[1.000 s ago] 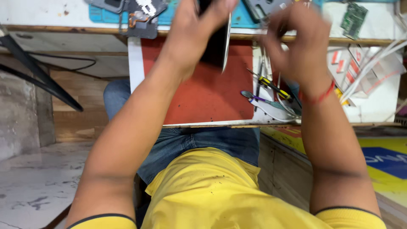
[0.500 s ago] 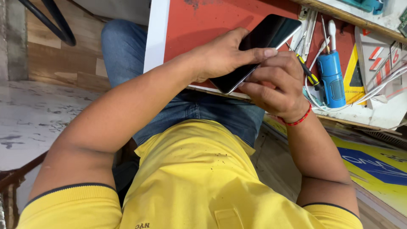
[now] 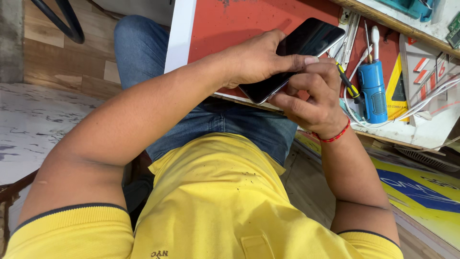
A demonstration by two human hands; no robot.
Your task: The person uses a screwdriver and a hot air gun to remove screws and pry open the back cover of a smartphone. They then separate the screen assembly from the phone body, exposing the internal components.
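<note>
Shirt (image 3: pixel 230 201) first: yellow, nearest the camera, with your jeans (image 3: pixel 239 124) just beyond it, both on the near side of the phone (image 3: pixel 294 57).

Phone is a black slab, dark glossy face up, tilted, held in the air over your lap and the near edge of the red mat (image 3: pixel 230 24). Both hands are on it.

Your left hand (image 3: pixel 254 60) wraps the phone's left long edge, fingers curled under it, thumb lying across the face near the lower half. Closed grip, holding the phone.

Your right hand (image 3: pixel 314 98) sits below and right of the phone, fingers bent and pressed against its lower right edge, narrow and clenched. Can't tell if anything small is pinched between those fingers. Red thread band (image 3: pixel 330 136) on that wrist.

Right of the phone, on the bench: yellow-and-black screwdriver (image 3: pixel 347 84) just beside your right knuckles, then a blue cylindrical tool (image 3: pixel 373 93) standing on end, white cables (image 3: pixel 421 103) looping past it.

Beyond the phone: red mat with a white border strip (image 3: pixel 181 33) at its left side.

Left of the phone, well apart: wooden floor (image 3: pixel 52 57).
</note>
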